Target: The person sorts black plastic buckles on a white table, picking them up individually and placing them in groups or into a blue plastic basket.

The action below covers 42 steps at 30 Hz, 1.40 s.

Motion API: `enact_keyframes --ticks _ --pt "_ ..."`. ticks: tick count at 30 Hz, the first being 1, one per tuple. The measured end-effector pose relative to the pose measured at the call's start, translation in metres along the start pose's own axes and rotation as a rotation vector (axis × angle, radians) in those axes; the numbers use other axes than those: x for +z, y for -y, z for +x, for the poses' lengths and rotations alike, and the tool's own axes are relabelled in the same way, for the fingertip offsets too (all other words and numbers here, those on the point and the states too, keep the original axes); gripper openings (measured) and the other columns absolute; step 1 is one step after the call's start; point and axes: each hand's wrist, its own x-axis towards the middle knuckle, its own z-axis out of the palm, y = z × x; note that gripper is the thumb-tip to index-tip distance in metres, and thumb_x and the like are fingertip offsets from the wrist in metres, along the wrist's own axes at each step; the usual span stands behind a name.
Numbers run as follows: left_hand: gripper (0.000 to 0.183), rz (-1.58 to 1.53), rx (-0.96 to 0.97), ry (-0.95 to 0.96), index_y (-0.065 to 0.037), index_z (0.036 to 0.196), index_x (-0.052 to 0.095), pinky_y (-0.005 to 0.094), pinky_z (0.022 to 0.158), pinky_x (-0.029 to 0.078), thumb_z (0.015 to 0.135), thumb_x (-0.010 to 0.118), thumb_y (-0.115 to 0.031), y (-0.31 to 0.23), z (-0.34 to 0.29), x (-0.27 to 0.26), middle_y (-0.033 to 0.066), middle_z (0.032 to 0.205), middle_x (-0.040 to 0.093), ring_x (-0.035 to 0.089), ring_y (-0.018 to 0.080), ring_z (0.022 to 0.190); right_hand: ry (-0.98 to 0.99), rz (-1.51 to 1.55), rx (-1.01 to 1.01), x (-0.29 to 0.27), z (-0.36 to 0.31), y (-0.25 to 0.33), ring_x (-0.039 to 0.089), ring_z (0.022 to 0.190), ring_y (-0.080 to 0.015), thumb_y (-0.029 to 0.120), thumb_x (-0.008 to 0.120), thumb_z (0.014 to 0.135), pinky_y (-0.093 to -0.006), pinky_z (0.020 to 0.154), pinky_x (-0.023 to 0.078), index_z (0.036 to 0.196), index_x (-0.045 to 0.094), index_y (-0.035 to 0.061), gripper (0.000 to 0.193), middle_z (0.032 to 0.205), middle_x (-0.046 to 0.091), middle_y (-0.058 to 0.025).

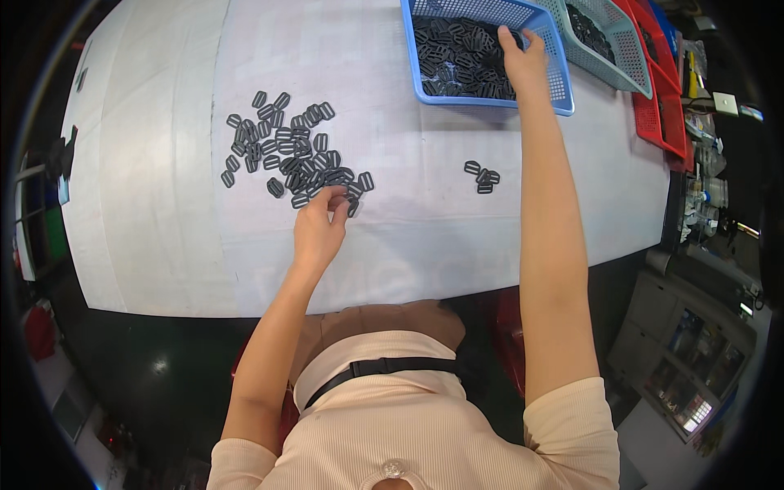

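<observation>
- The white counter (155,188) spreads across the view, bare along its left side.
- A loose pile of black slotted buckles (286,147) lies left of the middle, many overlapping, a few strays at its edges.
- The left hand (321,229) is at the near edge of this pile, its fingers bent with the tips close together among the buckles; whether they grasp one I cannot tell.
- A small cluster of buckles (485,177) sits well apart to the right, between the two forearms.
- The blue basket (559,82) at the far side holds many more such buckles.
- The right hand (525,64) reaches into its right part, thumb and forefinger apart; the other fingers are hidden, so their grasp cannot be told.
- Just beside it stand a pale green basket (625,77) of dark pieces and red containers (674,90).
</observation>
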Motion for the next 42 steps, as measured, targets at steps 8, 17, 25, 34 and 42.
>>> enact_keyframes --ticks 8,17,25,34,42 --pt "0.037 0.542 0.365 -0.130 -0.007 0.092 0.054 0.0354 0.070 0.036 0.061 0.071 -0.018 0.005 0.035 0.031 0.0062 0.093 0.051 0.045 0.0250 0.088 0.044 0.203 -0.380 0.026 -0.171 -0.017 0.041 0.104 -0.0336 0.003 0.051 0.075 -0.0393 0.090 0.033 0.112 0.042 -0.0014 0.039 0.110 0.045 -0.0172" --pt "0.013 -0.255 -0.050 0.229 -0.006 0.082 0.055 0.0236 0.061 0.042 0.074 0.063 -0.013 -0.009 0.042 0.024 0.0036 0.074 0.059 0.056 0.0123 0.067 0.338 0.438 0.031 0.020 -0.259 -0.024 0.052 0.087 -0.0225 0.002 0.053 0.075 -0.0313 0.072 0.043 0.106 0.049 0.0038 0.031 0.096 0.051 -0.0118" --pt "0.007 -0.876 -0.273 0.380 -0.006 0.082 0.054 0.0211 0.063 0.044 0.081 0.057 -0.013 -0.051 -0.004 -0.014 0.0014 0.073 0.058 0.056 0.0083 0.067 0.473 0.830 0.352 -0.027 -0.240 0.008 0.052 0.061 -0.0080 0.019 0.050 0.087 -0.0210 0.058 0.041 0.094 0.056 0.0008 0.020 0.073 0.057 -0.0030" --pt "0.009 -0.900 -0.182 0.308 -0.003 0.084 0.054 0.0223 0.064 0.044 0.080 0.058 -0.011 -0.061 -0.033 -0.015 0.0030 0.072 0.058 0.056 0.0095 0.067 0.494 0.849 0.379 -0.039 -0.246 0.022 0.047 0.055 -0.0057 0.019 0.057 0.083 -0.0191 0.051 0.039 0.085 0.058 -0.0001 0.019 0.066 0.055 -0.0006" --pt "0.011 -0.800 -0.193 0.383 -0.002 0.086 0.053 0.0226 0.062 0.044 0.081 0.056 -0.011 -0.054 -0.051 0.012 0.0031 0.077 0.057 0.054 0.0097 0.071 0.516 0.809 0.388 -0.028 -0.245 0.009 0.043 0.053 -0.0049 0.021 0.057 0.083 -0.0182 0.048 0.036 0.080 0.059 0.0009 0.021 0.065 0.054 0.0002"
